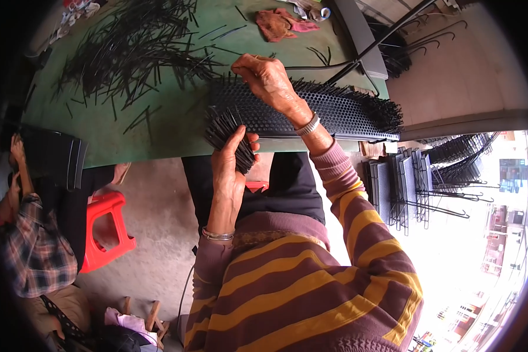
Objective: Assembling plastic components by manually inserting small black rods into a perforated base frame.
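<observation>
From where I stand, the person in the maroon-and-yellow striped top sits close against the near edge of a green tabletop (176,141), both hands up at work. The left hand (226,161), a bangle at its wrist, grips a thick bundle of thin black strips (220,128), thumb pressed along it, right at the near edge. The right hand (270,82) reaches over a long black perforated panel (334,117), its fingers curled in together — whether a strip is pinched between them, I can't tell. The panel lies lengthwise along the near edge, stretching off to the right, with black strips bristling along its far side and thickly at its right end. To the far left spreads a big loose heap of the same strips (135,53), a few strays around it. A reddish cloth (276,24) lies crumpled on the far side. Off to the right, beyond the tabletop, dark perforated panels (381,185) stand among hooked wires. On the left, near a red plastic stool (121,217), sits another person in a plaid shirt (38,246) — beside some dark sheets (53,155)
</observation>
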A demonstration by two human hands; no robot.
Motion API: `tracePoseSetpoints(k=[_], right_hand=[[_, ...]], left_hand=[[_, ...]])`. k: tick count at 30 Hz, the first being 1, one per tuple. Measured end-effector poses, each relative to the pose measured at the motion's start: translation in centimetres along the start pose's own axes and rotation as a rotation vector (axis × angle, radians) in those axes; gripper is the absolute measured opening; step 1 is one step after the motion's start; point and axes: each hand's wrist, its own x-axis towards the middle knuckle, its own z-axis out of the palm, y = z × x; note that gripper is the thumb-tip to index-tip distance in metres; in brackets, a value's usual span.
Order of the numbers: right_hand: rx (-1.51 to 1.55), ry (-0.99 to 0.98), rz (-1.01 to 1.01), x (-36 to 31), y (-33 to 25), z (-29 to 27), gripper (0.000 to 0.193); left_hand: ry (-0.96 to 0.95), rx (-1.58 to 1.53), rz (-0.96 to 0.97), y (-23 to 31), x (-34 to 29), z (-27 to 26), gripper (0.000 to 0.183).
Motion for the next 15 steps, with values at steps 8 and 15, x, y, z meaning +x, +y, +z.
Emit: tracePoseSetpoints(k=[8,15], right_hand=[[-0.160,-0.049,-0.094,-0.8,1.7,1.3,0.011],[-0.370,0.114,0.030,-1.6,1.6,4.1,0.015]], left_hand=[[-0.032,0.002,-0.050,0.0,0.2,-0.4,0.015],[-0.073,-0.006,-0.062,-0.4,1.1,-1.4,0.018]])
